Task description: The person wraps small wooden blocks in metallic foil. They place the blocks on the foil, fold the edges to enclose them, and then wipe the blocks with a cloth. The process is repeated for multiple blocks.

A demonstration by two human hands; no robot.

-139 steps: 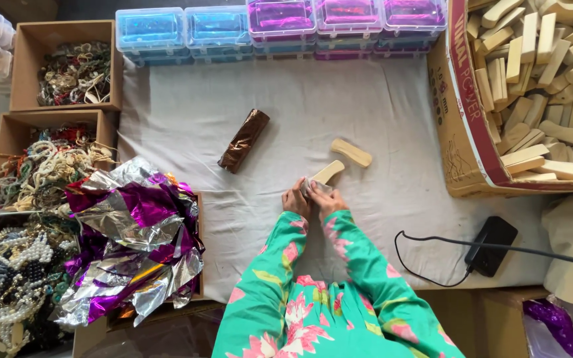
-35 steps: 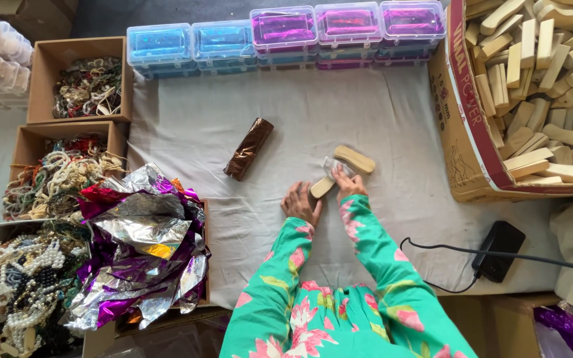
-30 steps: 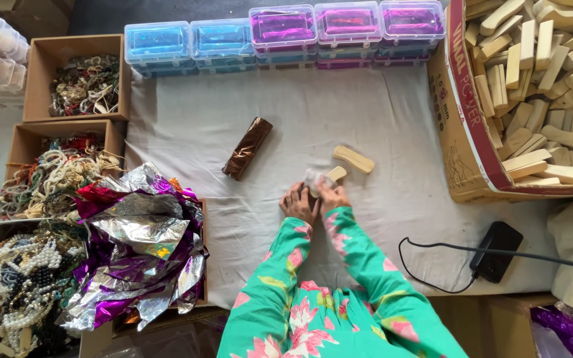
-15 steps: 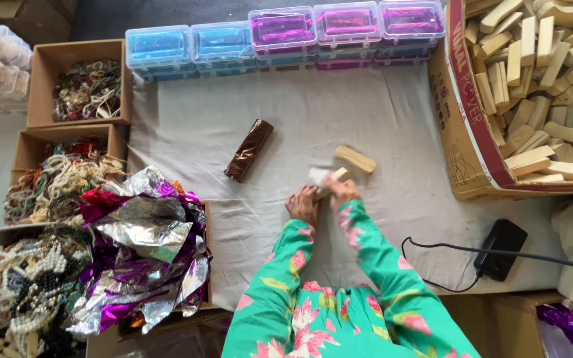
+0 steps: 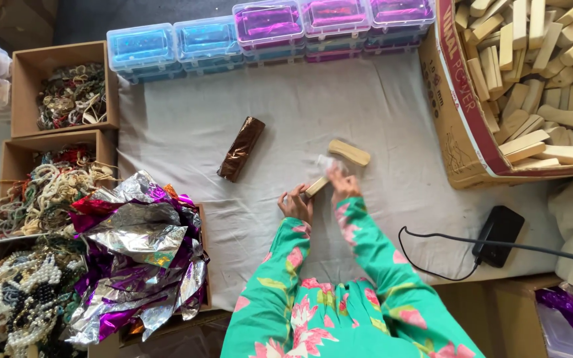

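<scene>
A brown foil-wrapped package [image 5: 241, 149] lies mid-cloth. A red-striped cardboard carton [image 5: 462, 126] stands right. Blue and purple plastic boxes [image 5: 266, 30] line the top.

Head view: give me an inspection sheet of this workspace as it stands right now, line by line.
Surface: pale cloth spread flat, lightly creased.
Job's things: wooden block held between both hands, with clear film at its far end; second wooden block lying just beyond; brown foil-wrapped block lying apart to the left.
Clutter: heap of silver and purple foil sheets.
Grips: left hand closed on the near end of the held block; right hand pinching at its far end.
Cables: black device with a black cable looping across the cloth.
Surroundings: carton of bare wooden blocks; blue and purple plastic boxes; cardboard boxes of beads.
</scene>
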